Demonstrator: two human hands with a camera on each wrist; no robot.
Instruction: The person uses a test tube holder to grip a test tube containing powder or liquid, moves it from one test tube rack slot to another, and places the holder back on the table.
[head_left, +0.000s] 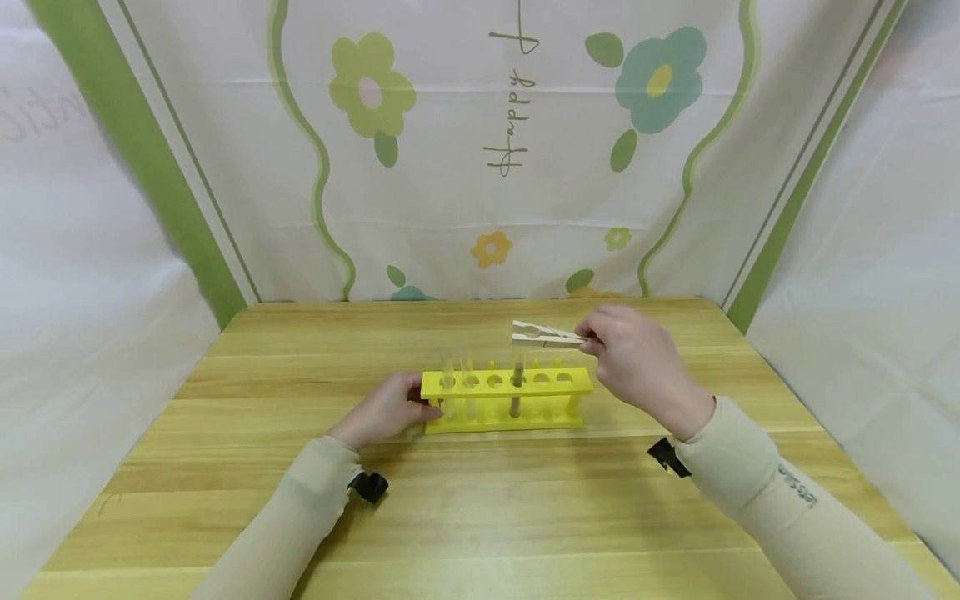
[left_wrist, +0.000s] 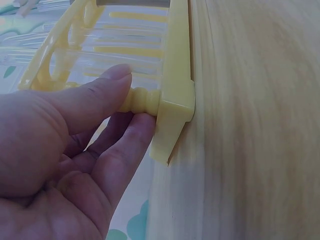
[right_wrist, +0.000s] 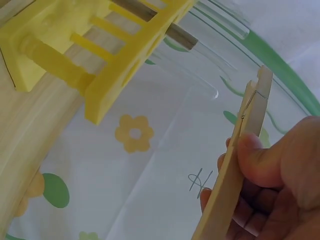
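A yellow test tube rack [head_left: 502, 424] stands on the wooden table. My left hand [head_left: 386, 411] grips its left end post [left_wrist: 142, 100], thumb on one side and fingers on the other. Two clear test tubes, the outer one [head_left: 448, 385] and its neighbour [head_left: 470, 406], stand in the left holes. Further right, a test tube with dark contents [head_left: 515, 407] stands upright in the rack. My right hand [head_left: 637, 358] holds a wooden test tube clamp [head_left: 551, 337] by its handle end. Its tips are above the dark tube, and in the right wrist view they look apart from the glass.
The wooden table [head_left: 495, 517] extends around the rack on all sides. Behind it hangs a white cloth [head_left: 450, 183] with printed flowers, and more cloth hangs at the left and right. A black wrist camera [head_left: 370, 487] sits below the left hand.
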